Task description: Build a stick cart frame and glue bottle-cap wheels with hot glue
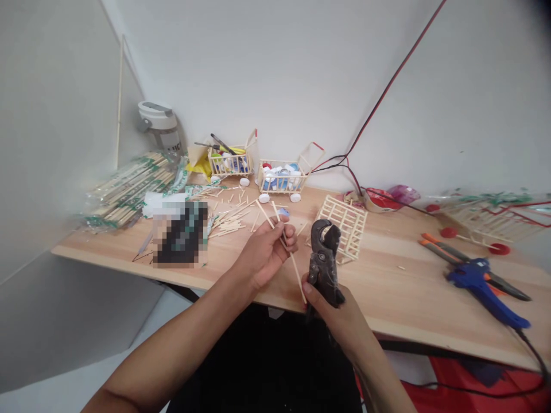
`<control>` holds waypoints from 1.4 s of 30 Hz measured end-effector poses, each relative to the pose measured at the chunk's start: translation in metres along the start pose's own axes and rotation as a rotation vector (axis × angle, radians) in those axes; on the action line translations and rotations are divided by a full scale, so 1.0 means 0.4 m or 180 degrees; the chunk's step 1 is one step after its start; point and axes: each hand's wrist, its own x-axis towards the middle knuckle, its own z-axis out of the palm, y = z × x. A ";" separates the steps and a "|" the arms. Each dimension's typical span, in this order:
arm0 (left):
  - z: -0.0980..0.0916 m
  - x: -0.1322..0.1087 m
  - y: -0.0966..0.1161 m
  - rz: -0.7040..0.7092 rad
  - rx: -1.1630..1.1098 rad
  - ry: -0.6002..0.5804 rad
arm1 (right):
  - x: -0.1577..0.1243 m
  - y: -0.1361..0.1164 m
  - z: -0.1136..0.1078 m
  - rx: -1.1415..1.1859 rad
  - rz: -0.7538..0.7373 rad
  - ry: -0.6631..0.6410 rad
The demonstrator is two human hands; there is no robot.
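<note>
My left hand (270, 248) is closed around thin wooden sticks (297, 274), which cross in its fingers; one long end slants down to my right thumb. My right hand (336, 312) grips a black hand cutter (323, 261) with its worn head pointing up. The sticks' far ends poke out above my left fingers, clear of the cutter's jaws. Behind the cutter lies a lattice basket (350, 226) made of sticks. Cut stick pieces (230, 223) are scattered left of my left hand.
Two small stick carts (282, 179) with white wheels stand at the back, filled with small items. Bagged sticks (129, 186) and a lidded cup (161, 126) are at left. A blue glue gun (477, 281), orange-handled pliers (439, 248) and a red-wheeled cart (495, 221) sit at right.
</note>
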 end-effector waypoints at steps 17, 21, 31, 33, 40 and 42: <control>0.011 -0.008 -0.015 0.0053 -0.0168 0.0015 | -0.003 0.006 0.004 -0.0075 -0.0061 -0.0078; 0.001 -0.018 -0.043 -0.0031 -0.0129 -0.0103 | 0.002 0.012 0.001 0.0115 -0.0034 -0.0136; -0.001 -0.035 -0.090 0.0318 0.0398 0.0080 | 0.010 -0.006 0.001 0.0175 -0.0067 0.0134; 0.002 -0.047 -0.103 0.0300 0.0569 0.0144 | 0.012 -0.013 0.005 0.0236 -0.0019 0.0214; 0.004 -0.075 -0.129 0.0214 0.0898 0.0235 | 0.010 -0.004 0.008 0.0299 0.0032 0.0237; 0.002 -0.076 -0.130 0.0185 0.0913 0.0243 | 0.010 0.000 0.007 0.0272 0.0018 0.0245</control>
